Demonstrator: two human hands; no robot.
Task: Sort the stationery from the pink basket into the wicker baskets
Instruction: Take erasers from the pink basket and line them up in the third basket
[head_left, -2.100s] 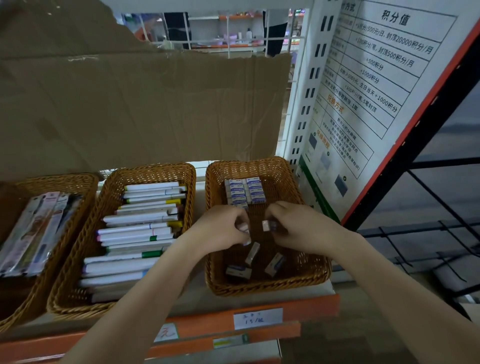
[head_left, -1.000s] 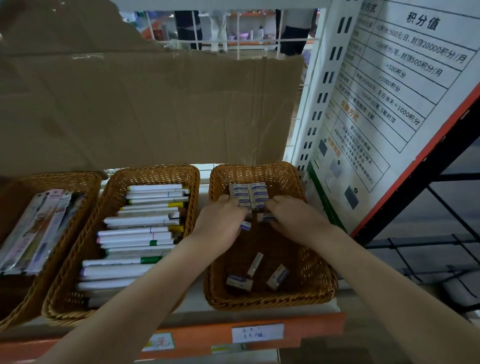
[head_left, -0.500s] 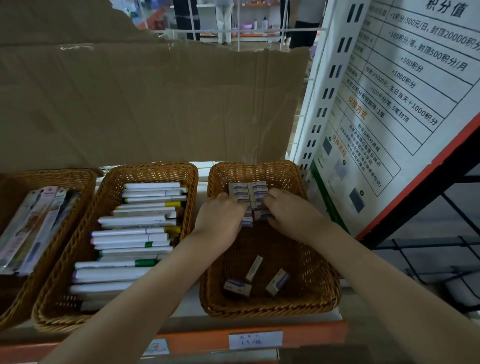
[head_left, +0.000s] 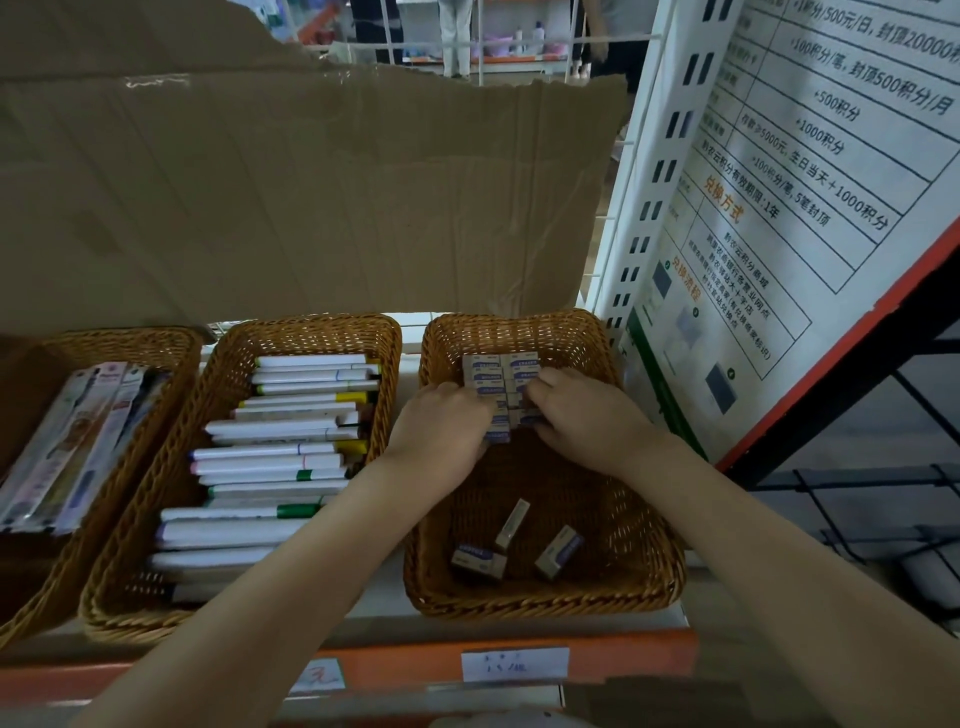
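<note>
Both my hands are inside the right wicker basket (head_left: 644, 582). Two neat rows of small boxed erasers (head_left: 498, 370) lie at its far end. My left hand (head_left: 441, 428) has its fingers curled on an eraser (head_left: 497, 435) at the near end of the left row. At the near end of the right row, my right hand (head_left: 576, 415) pinches another eraser (head_left: 525, 414). Three loose erasers (head_left: 511, 525) lie scattered on the basket's near floor. The pink basket is out of view.
The middle wicker basket (head_left: 156, 525) holds several white marker pens. A left wicker basket (head_left: 171, 343) holds packaged pens. Cardboard (head_left: 311, 197) backs the shelf. A printed sign (head_left: 779, 208) leans at the right. The orange shelf edge (head_left: 395, 670) carries price labels.
Both hands, each with an eraser, moved from mid-basket to the far end and lowered onto the near ends of the eraser rows. The camera has moved in closer.
</note>
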